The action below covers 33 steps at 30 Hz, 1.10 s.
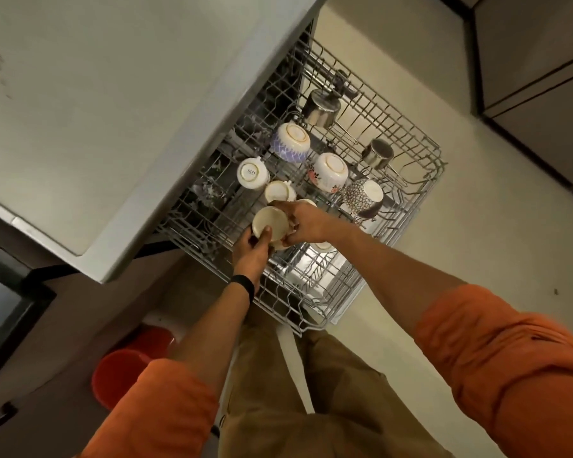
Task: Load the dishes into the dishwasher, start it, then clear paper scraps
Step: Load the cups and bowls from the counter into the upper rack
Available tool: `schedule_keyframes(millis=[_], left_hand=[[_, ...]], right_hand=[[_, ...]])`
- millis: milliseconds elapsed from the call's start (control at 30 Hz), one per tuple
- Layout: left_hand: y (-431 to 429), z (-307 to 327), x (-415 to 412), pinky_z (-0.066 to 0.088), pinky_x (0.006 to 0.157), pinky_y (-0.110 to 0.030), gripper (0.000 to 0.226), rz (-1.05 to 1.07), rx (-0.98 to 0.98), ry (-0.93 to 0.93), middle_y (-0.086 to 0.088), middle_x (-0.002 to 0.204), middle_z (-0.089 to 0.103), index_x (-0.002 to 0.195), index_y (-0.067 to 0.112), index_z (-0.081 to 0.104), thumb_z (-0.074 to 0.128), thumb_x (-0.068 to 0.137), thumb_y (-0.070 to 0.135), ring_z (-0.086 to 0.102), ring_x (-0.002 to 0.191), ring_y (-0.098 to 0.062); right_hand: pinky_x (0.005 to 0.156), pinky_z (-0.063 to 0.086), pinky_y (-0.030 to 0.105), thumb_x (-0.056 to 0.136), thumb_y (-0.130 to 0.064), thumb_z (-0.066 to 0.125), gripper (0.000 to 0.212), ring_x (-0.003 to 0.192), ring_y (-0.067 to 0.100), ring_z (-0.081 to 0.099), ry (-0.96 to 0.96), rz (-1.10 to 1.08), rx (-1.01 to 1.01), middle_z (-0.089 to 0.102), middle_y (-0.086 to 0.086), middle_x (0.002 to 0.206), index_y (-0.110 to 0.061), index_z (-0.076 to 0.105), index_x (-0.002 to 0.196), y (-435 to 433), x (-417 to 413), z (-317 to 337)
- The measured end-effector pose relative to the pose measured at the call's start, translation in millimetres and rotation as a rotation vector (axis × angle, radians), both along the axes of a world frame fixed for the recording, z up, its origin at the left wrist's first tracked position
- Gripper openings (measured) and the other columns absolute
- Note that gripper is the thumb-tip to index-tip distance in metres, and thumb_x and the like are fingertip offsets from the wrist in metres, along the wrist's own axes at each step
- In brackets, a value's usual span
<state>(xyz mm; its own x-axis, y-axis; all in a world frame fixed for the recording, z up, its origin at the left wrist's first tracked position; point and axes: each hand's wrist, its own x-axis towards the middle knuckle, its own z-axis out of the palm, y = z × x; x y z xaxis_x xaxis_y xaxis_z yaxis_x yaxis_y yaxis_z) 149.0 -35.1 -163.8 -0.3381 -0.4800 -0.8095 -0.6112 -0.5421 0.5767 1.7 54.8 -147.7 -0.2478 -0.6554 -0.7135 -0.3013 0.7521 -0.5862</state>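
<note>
The dishwasher's upper wire rack (424, 180) is pulled out over the floor. Upturned in it are several cups and bowls: a purple patterned bowl (291, 140), a floral bowl (328, 170), a dark dotted bowl (363, 196), a white cup (251, 173) and another white cup (278, 190). Two steel pots (320, 107) (377, 153) lie at the far side. My left hand (250, 256) grips a cream cup (269, 223) upside down above the rack's near part. My right hand (306, 223) holds the same cup from its right side.
A grey countertop (106, 120) overhangs the dishwasher on the left. Orange buckets (126, 368) stand on the floor at lower left. The lower rack (315, 269) shows lit beneath the upper one. Dark cabinet fronts (536, 61) line the right wall. Pale floor tiles lie to the right.
</note>
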Motion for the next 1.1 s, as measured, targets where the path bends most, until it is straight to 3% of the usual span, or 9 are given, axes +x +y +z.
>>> schedule_keyframes(millis=[167, 267, 400, 500, 600, 767, 900, 1033, 1100], left_hand=[[1, -4, -1, 0.060, 0.084, -0.030, 0.034, -0.013, 0.012, -0.001, 0.001, 0.114, 0.069, 0.134, 0.019, 0.063, 0.065, 0.100, 0.022, 0.069, 0.105, -0.018], [2, -7, 0, 0.060, 0.078, -0.025, 0.032, -0.001, 0.013, 0.008, 0.006, 0.106, 0.070, 0.132, 0.018, 0.064, 0.065, 0.100, 0.022, 0.069, 0.101, -0.016], [2, -9, -2, 0.058, 0.069, -0.019, 0.029, -0.009, 0.001, 0.000, 0.009, 0.103, 0.070, 0.130, 0.018, 0.065, 0.063, 0.101, 0.021, 0.068, 0.093, -0.009], [0, -11, -4, 0.059, 0.073, -0.024, 0.028, -0.028, -0.017, 0.000, 0.002, 0.108, 0.072, 0.129, 0.017, 0.066, 0.064, 0.101, 0.021, 0.070, 0.098, -0.016], [1, -10, -3, 0.059, 0.080, -0.029, 0.029, -0.013, -0.024, 0.018, 0.007, 0.102, 0.070, 0.129, 0.016, 0.066, 0.065, 0.100, 0.016, 0.069, 0.104, -0.021], [7, -8, 3, 0.060, 0.092, -0.038, 0.031, 0.009, -0.077, 0.033, 0.011, 0.105, 0.069, 0.128, 0.022, 0.068, 0.069, 0.098, 0.021, 0.069, 0.107, -0.020], [9, -7, 4, 0.059, 0.094, -0.041, 0.027, 0.018, -0.110, 0.055, 0.003, 0.116, 0.071, 0.123, 0.029, 0.069, 0.070, 0.097, 0.027, 0.069, 0.110, -0.019], [11, -11, 6, 0.058, 0.097, -0.048, 0.023, -0.027, -0.147, 0.047, 0.007, 0.115, 0.073, 0.108, 0.045, 0.071, 0.073, 0.085, 0.044, 0.069, 0.110, -0.019], [13, -19, 9, 0.058, 0.096, -0.048, 0.043, -0.078, -0.168, 0.037, 0.008, 0.118, 0.073, 0.116, 0.041, 0.071, 0.071, 0.076, 0.057, 0.068, 0.112, -0.019]], right_hand=[[0.098, 0.051, 0.034, 0.077, -0.027, 0.082, 0.093, 0.119, 0.026, 0.059, -0.046, -0.006, 0.013, 0.056, 0.010, 0.138, -0.020, 0.036, 0.157, 1, -2, -5], [0.090, 0.046, 0.027, 0.092, -0.026, 0.070, 0.073, 0.112, 0.019, 0.059, -0.111, -0.059, 0.020, 0.056, 0.006, 0.134, -0.019, 0.037, 0.157, 3, -6, -2], [0.099, 0.042, 0.025, 0.101, -0.025, 0.062, 0.051, 0.124, 0.023, 0.060, -0.065, -0.168, 0.002, 0.062, 0.008, 0.139, -0.018, 0.049, 0.150, 3, -7, 0], [0.101, 0.042, 0.026, 0.101, -0.026, 0.062, 0.050, 0.125, 0.023, 0.061, -0.054, -0.177, 0.001, 0.060, 0.006, 0.143, -0.019, 0.051, 0.149, 3, -6, 0], [0.102, 0.045, 0.028, 0.101, -0.025, 0.063, 0.049, 0.120, 0.022, 0.063, -0.047, -0.172, -0.034, 0.062, 0.006, 0.140, -0.019, 0.052, 0.148, 4, -6, 1], [0.103, 0.046, 0.028, 0.100, -0.025, 0.064, 0.049, 0.118, 0.020, 0.064, -0.042, -0.180, -0.045, 0.064, 0.005, 0.137, -0.020, 0.054, 0.148, 5, -4, 1], [0.107, 0.044, 0.028, 0.099, -0.025, 0.065, 0.049, 0.125, 0.020, 0.059, -0.028, -0.180, -0.066, 0.062, 0.004, 0.141, -0.021, 0.055, 0.147, 2, -8, 1], [0.102, 0.044, 0.025, 0.100, -0.022, 0.064, 0.049, 0.123, 0.020, 0.060, -0.030, -0.183, -0.069, 0.060, 0.003, 0.142, -0.022, 0.054, 0.147, 7, -7, 0], [0.105, 0.044, 0.029, 0.100, -0.018, 0.064, 0.050, 0.124, 0.018, 0.058, -0.040, -0.193, -0.067, 0.057, 0.004, 0.145, -0.020, 0.051, 0.149, 10, -2, -2]])
